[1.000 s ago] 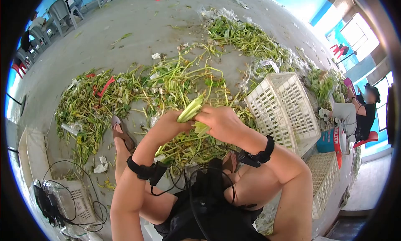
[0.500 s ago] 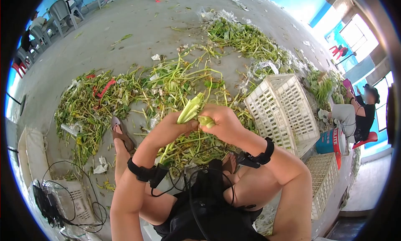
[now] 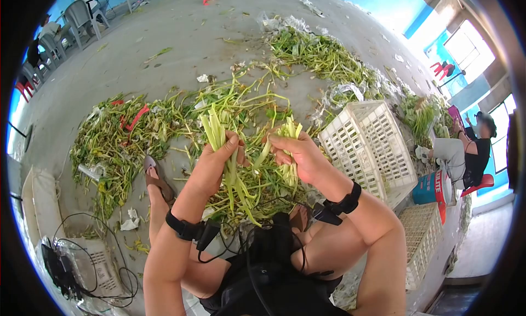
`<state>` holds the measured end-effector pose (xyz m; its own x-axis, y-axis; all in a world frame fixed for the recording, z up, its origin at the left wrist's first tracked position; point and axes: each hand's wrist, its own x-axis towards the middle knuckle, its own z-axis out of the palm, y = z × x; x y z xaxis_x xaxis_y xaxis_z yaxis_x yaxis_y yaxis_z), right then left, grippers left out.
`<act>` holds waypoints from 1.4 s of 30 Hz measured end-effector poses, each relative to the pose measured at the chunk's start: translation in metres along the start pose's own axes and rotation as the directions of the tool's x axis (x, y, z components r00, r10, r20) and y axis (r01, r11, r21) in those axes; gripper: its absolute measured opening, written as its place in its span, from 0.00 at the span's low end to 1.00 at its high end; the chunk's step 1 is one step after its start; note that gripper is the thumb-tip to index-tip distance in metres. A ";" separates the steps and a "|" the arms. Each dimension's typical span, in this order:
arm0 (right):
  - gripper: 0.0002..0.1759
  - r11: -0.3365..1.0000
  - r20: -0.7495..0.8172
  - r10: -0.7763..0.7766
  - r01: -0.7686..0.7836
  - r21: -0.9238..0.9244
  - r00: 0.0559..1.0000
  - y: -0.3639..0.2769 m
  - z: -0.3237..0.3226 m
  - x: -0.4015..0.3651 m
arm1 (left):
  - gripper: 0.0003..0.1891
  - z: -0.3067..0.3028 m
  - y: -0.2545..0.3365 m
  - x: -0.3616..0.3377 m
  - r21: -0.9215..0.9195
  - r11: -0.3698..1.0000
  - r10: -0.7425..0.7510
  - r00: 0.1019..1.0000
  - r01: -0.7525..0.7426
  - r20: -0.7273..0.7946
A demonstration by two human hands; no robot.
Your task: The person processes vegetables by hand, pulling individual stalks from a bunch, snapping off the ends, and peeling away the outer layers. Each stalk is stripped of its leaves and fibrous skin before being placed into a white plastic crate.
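Note:
Green stalks stand up out of my left hand, which is closed around them; their thin ends hang below the fist. A second bunch of pale green stalks is gripped in my right hand, with its lower part hanging beneath the fingers. One short stalk slants from the right hand toward the left. The hands are a little apart, above a heap of stalks and leaves on the floor.
A white plastic crate stands on the right, with another crate below it. Beside them are a teal bucket and a seated person. Cables lie at the lower left, near a foot.
My hands have moved apart from their meeting point. The stalks in the left hand now point upward, and a separate bunch shows in the right hand.

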<state>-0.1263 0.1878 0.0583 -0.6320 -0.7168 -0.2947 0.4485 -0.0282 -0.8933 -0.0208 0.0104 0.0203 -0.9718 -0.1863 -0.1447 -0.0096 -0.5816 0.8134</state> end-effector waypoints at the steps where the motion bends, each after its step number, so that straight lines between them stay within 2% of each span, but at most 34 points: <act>1: 0.09 1.000 0.001 0.006 -0.006 0.009 1.000 -0.001 0.000 0.000 | 0.10 -0.001 0.000 0.000 0.050 0.999 -0.011 1.000 0.011 -0.013; 3: 0.09 1.000 0.004 0.012 -0.012 0.022 1.000 0.000 0.000 0.000 | 0.11 -0.003 0.000 0.000 0.151 0.988 -0.032 0.999 0.038 -0.042; 6: 0.09 0.999 0.009 0.025 -0.025 0.036 1.000 0.001 0.000 0.001 | 0.13 0.005 0.003 -0.003 0.463 0.883 -0.046 0.997 0.072 -0.066; 7: 0.09 0.999 0.011 0.030 -0.030 0.039 1.000 0.001 0.000 0.002 | 0.13 0.007 0.004 -0.004 0.476 0.876 -0.059 0.996 0.080 -0.059; 9: 0.08 0.999 0.013 0.019 -0.019 0.051 1.000 0.003 -0.001 0.003 | 0.13 0.012 0.006 -0.005 0.500 0.861 -0.085 0.995 0.097 -0.047; 12: 0.08 0.999 0.013 -0.007 0.007 0.039 1.000 0.003 0.000 0.002 | 0.11 0.008 -0.009 -0.003 0.495 0.869 0.003 1.000 0.011 -0.028; 13: 0.08 0.999 0.012 -0.018 0.017 0.030 1.000 0.004 0.000 0.002 | 0.11 0.008 -0.009 -0.004 0.490 0.871 -0.005 0.999 0.023 -0.037; 16: 0.10 0.997 0.013 -0.062 0.062 -0.038 0.998 0.008 -0.003 0.004 | 0.10 0.012 -0.007 -0.005 0.470 0.881 -0.030 0.998 0.056 -0.064; 19: 0.10 0.974 -0.016 -0.081 0.076 -0.213 0.997 0.007 -0.001 0.003 | 0.09 0.012 -0.006 -0.005 0.447 0.891 -0.049 0.996 0.075 -0.071; 28: 0.09 0.977 -0.141 -0.163 0.140 -0.163 0.976 0.010 -0.002 0.007 | 0.10 0.020 -0.003 -0.007 0.353 0.930 -0.099 0.994 0.108 -0.044; 31: 0.10 0.975 -0.153 -0.138 0.107 -0.195 0.979 0.012 -0.002 0.007 | 0.11 0.018 -0.004 -0.008 0.324 0.942 -0.074 0.995 0.093 -0.070; 33: 0.12 0.952 -0.156 -0.113 0.062 -0.299 0.981 0.009 -0.002 0.004 | 0.11 0.018 -0.008 -0.007 0.315 0.946 -0.052 0.995 0.078 -0.090; 37: 0.15 0.887 -0.127 -0.147 0.074 -0.456 0.981 -0.001 0.010 -0.006 | 0.11 0.018 -0.009 -0.006 0.381 0.922 -0.026 0.992 0.070 -0.120; 39: 0.16 0.829 -0.098 -0.241 0.152 -0.538 0.966 0.009 0.005 0.000 | 0.11 0.021 -0.008 -0.008 0.427 0.903 0.001 0.990 0.059 -0.139; 40: 0.17 0.795 -0.081 -0.286 0.189 -0.577 0.955 0.012 0.003 0.001 | 0.11 0.021 -0.009 -0.008 0.471 0.882 0.038 0.990 0.031 -0.135; 42: 0.17 0.766 -0.092 -0.285 0.169 -0.620 0.954 0.013 0.001 0.002 | 0.12 0.022 -0.012 -0.009 0.555 0.832 0.110 0.986 -0.023 -0.124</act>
<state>-0.1209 0.1853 0.0462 -0.7890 -0.6118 -0.0576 -0.1549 0.2887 -0.9448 -0.0168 0.0363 0.0242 -0.9303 -0.3454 -0.1232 -0.1165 -0.0401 0.9924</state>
